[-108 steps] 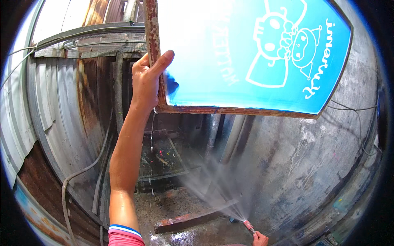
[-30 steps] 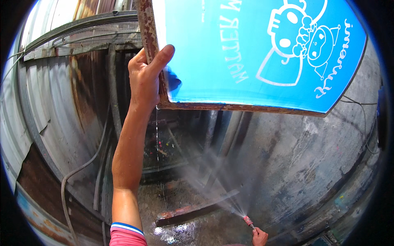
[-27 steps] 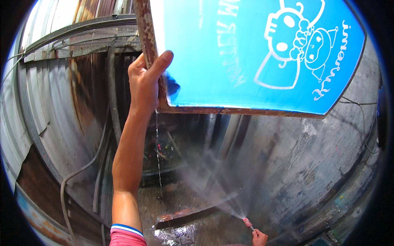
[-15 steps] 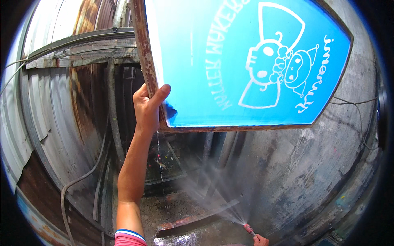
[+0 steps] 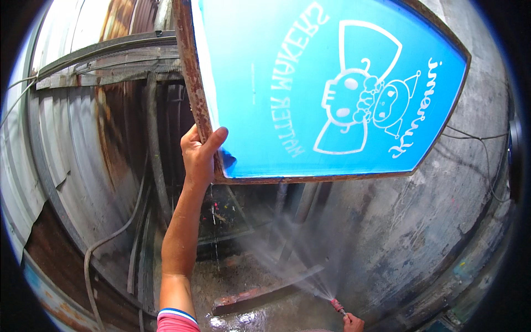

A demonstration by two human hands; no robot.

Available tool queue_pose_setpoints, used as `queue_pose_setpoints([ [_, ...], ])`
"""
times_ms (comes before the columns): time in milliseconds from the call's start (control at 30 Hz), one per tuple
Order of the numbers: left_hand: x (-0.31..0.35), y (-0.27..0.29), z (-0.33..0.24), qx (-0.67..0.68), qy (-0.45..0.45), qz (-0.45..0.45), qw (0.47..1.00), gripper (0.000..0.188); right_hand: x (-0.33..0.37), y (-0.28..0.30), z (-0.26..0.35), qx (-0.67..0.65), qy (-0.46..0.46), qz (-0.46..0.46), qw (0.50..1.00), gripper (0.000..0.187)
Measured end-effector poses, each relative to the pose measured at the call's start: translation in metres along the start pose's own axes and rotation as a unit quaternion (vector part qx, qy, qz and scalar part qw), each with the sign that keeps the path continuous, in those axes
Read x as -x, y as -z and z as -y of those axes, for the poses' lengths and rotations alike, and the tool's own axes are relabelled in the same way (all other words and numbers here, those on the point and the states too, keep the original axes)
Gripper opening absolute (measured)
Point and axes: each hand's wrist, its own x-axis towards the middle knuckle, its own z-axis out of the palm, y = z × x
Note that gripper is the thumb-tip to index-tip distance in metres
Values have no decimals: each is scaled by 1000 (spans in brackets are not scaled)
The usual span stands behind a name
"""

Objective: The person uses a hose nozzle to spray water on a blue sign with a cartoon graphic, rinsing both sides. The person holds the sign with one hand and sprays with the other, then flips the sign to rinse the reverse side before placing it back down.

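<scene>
A screen printing frame [image 5: 249,72] with a blue coated mesh, pale line-drawn characters and lettering hangs tilted across the upper view. Its narrow rim is worn brown wood. My left hand [image 5: 200,154] is closed around the rim near the lower left corner, thumb over the front edge. Water dribbles from that corner. Low at the right, my right hand [image 5: 353,322] grips a red spray nozzle [image 5: 337,305], apart from the frame. A fan of water leaves the nozzle up and to the left. The fingers of this hand are partly cut off by the lower edge.
A wet wooden beam [image 5: 254,296] lies low in the middle. Corrugated metal sheets [image 5: 72,144] and a grey hose [image 5: 113,235] line the left. A stained grey wall [image 5: 381,221] stands at the right, with a dark cable [image 5: 481,141] on it.
The screen printing frame and my left hand sit slightly lower, and the printed figures have shifted a little left. Lettering on the mesh looks clearer. The nozzle keeps spraying from nearly the same place.
</scene>
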Motion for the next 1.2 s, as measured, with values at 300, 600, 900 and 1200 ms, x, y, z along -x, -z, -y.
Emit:
queue_pose_setpoints([
  [300, 5, 9, 3, 1, 1, -4, 1000, 32, 3, 5, -8, 35, 2, -12, 999, 30],
  [600, 5, 5, -1, 12, 12, -12, 1000, 33, -4, 35, -13, 53, -6, 8, 999, 32],
  [900, 16, 6, 6, 40, 30, -46, 998, 34, -15, 51, -5, 26, -15, 13, 999, 35],
  [1200, 24, -2, 7, 39, 14, -48, 998, 32, -27, 49, -39, 39, 23, 14, 999, 34],
])
